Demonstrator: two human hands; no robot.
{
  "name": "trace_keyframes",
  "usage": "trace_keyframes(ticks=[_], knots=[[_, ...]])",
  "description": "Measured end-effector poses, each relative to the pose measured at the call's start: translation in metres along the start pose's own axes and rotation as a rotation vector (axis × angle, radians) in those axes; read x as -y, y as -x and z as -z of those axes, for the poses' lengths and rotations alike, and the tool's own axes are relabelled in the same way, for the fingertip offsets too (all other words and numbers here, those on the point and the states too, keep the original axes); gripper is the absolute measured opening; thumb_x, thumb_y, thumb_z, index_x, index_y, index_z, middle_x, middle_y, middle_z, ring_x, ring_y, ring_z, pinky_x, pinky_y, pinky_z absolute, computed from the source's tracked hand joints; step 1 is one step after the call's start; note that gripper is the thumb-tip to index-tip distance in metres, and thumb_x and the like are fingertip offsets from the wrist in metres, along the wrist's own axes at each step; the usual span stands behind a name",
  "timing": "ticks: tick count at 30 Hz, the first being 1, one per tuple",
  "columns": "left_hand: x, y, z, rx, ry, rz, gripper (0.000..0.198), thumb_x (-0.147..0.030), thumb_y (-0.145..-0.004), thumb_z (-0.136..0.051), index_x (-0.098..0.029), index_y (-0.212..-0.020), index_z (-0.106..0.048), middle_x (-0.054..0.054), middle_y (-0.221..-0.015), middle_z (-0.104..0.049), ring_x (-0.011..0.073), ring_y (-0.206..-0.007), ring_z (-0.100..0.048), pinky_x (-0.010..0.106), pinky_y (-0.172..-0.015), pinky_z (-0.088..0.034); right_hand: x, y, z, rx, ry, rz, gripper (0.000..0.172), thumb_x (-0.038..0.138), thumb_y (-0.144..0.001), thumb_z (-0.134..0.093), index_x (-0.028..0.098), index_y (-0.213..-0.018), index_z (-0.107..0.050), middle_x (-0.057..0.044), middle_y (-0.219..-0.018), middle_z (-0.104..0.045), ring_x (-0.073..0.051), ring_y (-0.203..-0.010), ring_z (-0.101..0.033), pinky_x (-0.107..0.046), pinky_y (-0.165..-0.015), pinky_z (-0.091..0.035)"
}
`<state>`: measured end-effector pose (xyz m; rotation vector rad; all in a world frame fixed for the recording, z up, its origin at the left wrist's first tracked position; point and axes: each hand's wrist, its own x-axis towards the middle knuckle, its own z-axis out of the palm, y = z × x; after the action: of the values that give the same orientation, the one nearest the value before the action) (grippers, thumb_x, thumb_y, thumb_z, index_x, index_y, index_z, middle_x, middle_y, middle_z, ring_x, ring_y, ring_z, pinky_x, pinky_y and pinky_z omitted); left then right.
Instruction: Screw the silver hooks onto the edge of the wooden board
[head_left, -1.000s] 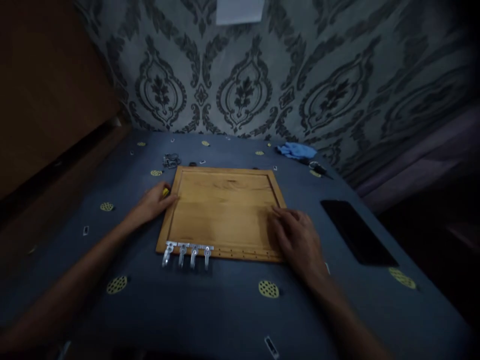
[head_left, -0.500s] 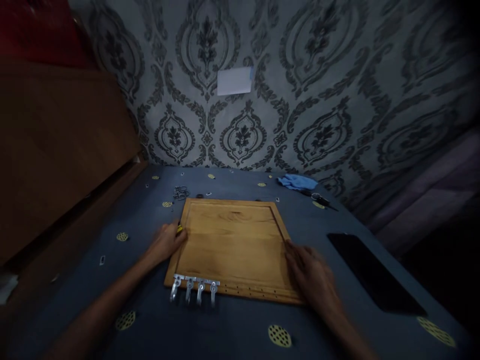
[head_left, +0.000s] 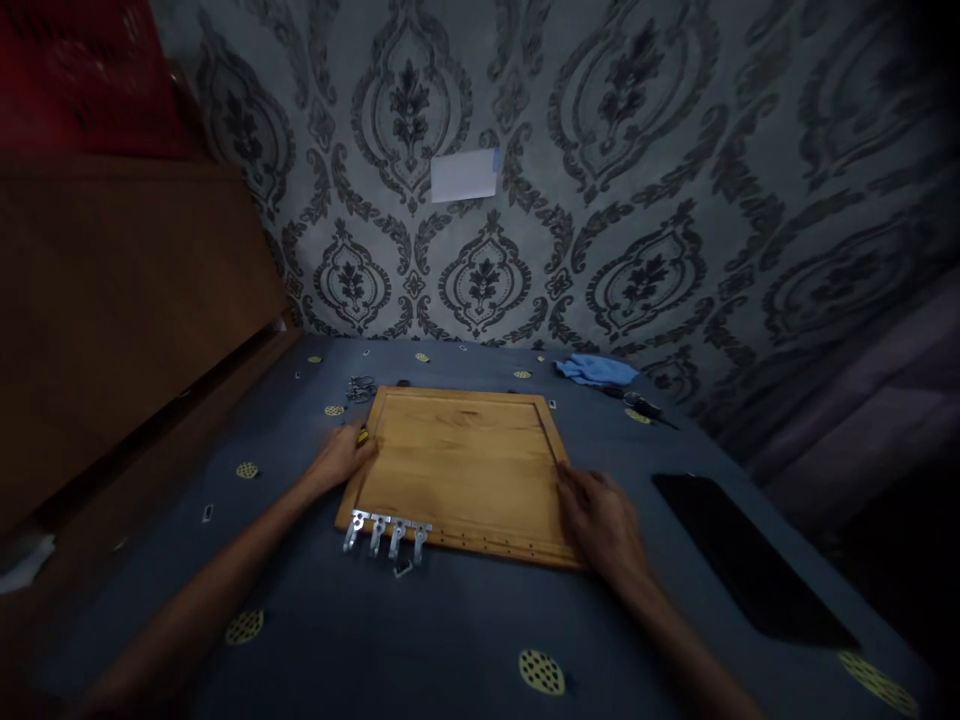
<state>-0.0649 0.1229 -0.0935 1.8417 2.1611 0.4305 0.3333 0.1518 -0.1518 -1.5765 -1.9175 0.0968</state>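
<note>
A rectangular wooden board point(head_left: 465, 465) with a raised border lies between my hands over the blue cloth. Along its near edge, toward the left, several metal clips point(head_left: 397, 535) are fixed, and small dark holes run on to the right. My left hand point(head_left: 341, 458) is closed at the board's left edge. A small yellow and black thing point(head_left: 363, 436) sticks out at those fingers; its kind is not clear. Gripping the right edge is my right hand point(head_left: 604, 520), its thumb and fingers partly hidden. Whether the board touches the cloth throughout, I cannot tell.
Loose metal pieces point(head_left: 361, 388) lie beyond the board's far left corner. A blue cloth point(head_left: 596, 369) and dark tools point(head_left: 641, 404) are at the back right. Nearer on the right is a black flat panel point(head_left: 750, 555). A brown cabinet point(head_left: 135, 320) borders the left side.
The board has shifted away from me and slightly left, with both hands moving along on its edges. The view has tilted a little.
</note>
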Motion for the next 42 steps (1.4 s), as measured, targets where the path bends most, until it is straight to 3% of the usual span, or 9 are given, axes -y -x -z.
trace_keyframes(ticks=[7,14,19,24,33,38,42], knots=[[0.015,-0.006,0.004,0.046,0.090,-0.022,0.037,-0.040,-0.100,-0.065,-0.016,-0.129,-0.063,0.010,-0.128,-0.066,0.0237,-0.110,-0.068,0.045,-0.094,-0.060,-0.003,-0.004,0.004,0.000,-0.024,-0.001,0.043,0.038,-0.090,-0.049,0.016,-0.112,-0.078,-0.016,-0.098,-0.076,-0.031,-0.092,-0.071,-0.045,-0.084,-0.058],[0.081,-0.026,0.041,-0.027,0.108,0.201,0.039,-0.040,-0.100,-0.066,-0.016,-0.130,-0.062,0.010,-0.131,-0.065,0.0255,-0.113,-0.067,0.047,-0.095,-0.059,-0.006,-0.002,0.007,0.008,-0.077,-0.113,0.063,0.057,-0.084,-0.047,0.012,-0.114,-0.079,-0.017,-0.094,-0.075,-0.034,-0.085,-0.071,-0.047,-0.076,-0.058],[0.107,-0.030,0.043,0.002,0.160,0.290,0.039,-0.040,-0.100,-0.066,-0.016,-0.131,-0.062,0.010,-0.130,-0.065,0.0254,-0.112,-0.067,0.046,-0.094,-0.060,-0.005,0.001,0.010,0.046,-0.150,-0.176,0.068,0.064,-0.081,-0.051,0.013,-0.116,-0.079,-0.017,-0.100,-0.075,-0.032,-0.088,-0.070,-0.045,-0.076,-0.057],[0.104,-0.025,0.040,0.110,0.160,0.254,0.039,-0.039,-0.100,-0.065,-0.016,-0.131,-0.062,0.011,-0.128,-0.066,0.0232,-0.109,-0.068,0.045,-0.092,-0.060,0.000,0.002,0.015,0.033,-0.138,-0.150,0.065,0.062,-0.082,-0.052,0.013,-0.114,-0.079,-0.014,-0.092,-0.072,-0.030,-0.079,-0.066,-0.044,-0.071,-0.055],[0.090,-0.014,0.060,0.282,-0.004,0.049,0.038,-0.040,-0.098,-0.067,-0.015,-0.127,-0.065,0.008,-0.129,-0.066,0.0273,-0.113,-0.067,0.045,-0.095,-0.060,-0.004,0.003,0.013,0.025,-0.124,-0.069,0.059,0.059,-0.085,-0.050,0.015,-0.113,-0.078,-0.011,-0.084,-0.068,-0.029,-0.077,-0.064,-0.042,-0.070,-0.053],[0.085,-0.020,0.053,0.273,-0.018,-0.033,0.039,-0.040,-0.098,-0.067,-0.015,-0.128,-0.064,0.009,-0.129,-0.066,0.0267,-0.112,-0.067,0.045,-0.094,-0.060,-0.004,0.002,0.015,0.037,-0.123,-0.031,0.053,0.056,-0.089,-0.049,0.018,-0.113,-0.078,-0.011,-0.086,-0.068,-0.029,-0.078,-0.063,-0.041,-0.071,-0.052],[0.081,-0.034,0.042,0.175,0.029,-0.047,0.038,-0.039,-0.100,-0.066,-0.016,-0.130,-0.062,0.010,-0.129,-0.066,0.0242,-0.110,-0.068,0.045,-0.093,-0.060,-0.003,0.001,0.020,0.093,-0.107,-0.034,0.054,0.055,-0.089,-0.051,0.016,-0.116,-0.077,-0.011,-0.086,-0.068,-0.028,-0.075,-0.063,-0.041,-0.069,-0.051]])
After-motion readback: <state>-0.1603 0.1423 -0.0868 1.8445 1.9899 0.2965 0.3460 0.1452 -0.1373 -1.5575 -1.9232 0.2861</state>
